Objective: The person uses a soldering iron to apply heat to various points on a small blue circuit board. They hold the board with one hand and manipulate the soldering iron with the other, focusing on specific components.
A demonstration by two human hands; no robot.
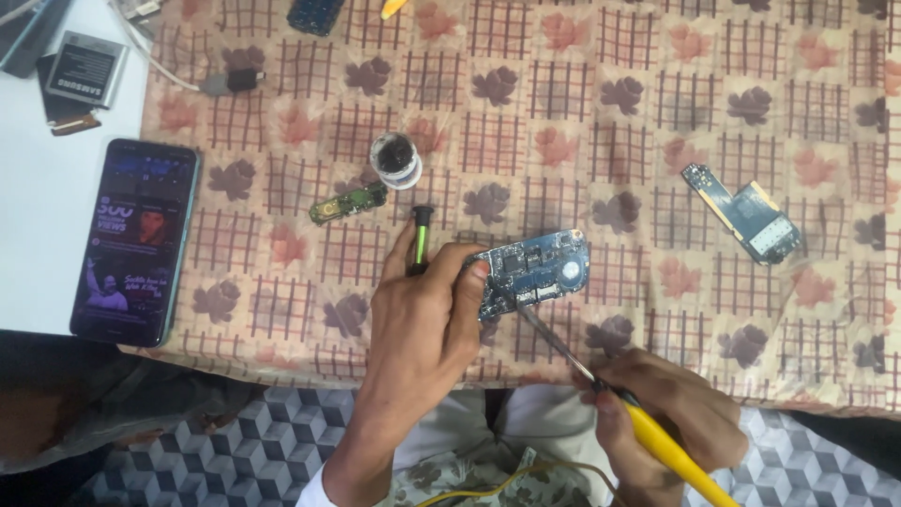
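Left grip (427, 310) clamps the board (535, 272) and a screwdriver (419, 239), steadying it; your right (662, 404) pinches the iron (648, 432), tip on the board.

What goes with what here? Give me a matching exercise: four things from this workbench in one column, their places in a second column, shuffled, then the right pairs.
Things
1. blue circuit board
2. soldering iron
3. smartphone
4. small round pot

Places
A. lying on the white surface left of the patterned cloth, screen lit
B. held in the right hand, tip at the board
C. standing on the cloth above the left hand
D. pinched at its edge by the left hand

Pairs: 1-D, 2-B, 3-A, 4-C
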